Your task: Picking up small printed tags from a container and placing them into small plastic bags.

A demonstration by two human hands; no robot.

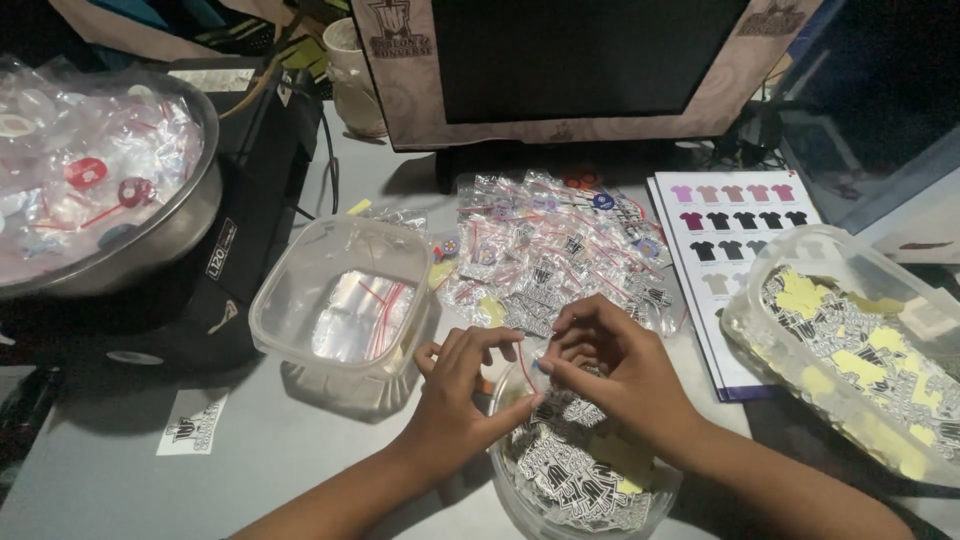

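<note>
Both hands meet over a round clear plastic tub of black-and-white stickers [575, 470] at the near edge of the grey tabletop [290, 450] — the left hand [462, 385] and the right hand [610, 365] are pinched together on a small clear zip bag with a red seal line [527, 362], fingertips touching it from either side. Just left of them sits a square clear plastic container [300, 300] with a few empty zip bags lying flat inside. Beyond the hands spreads a loose heap of filled small zip bags [560, 250]. On the right, a rectangular clear tub of black-and-white and yellow stickers [800, 260] rests tilted beside a printed sheet of shirt colour swatches [700, 290]. Far left — a steel bowl of bagged round badges [190, 220].
</note>
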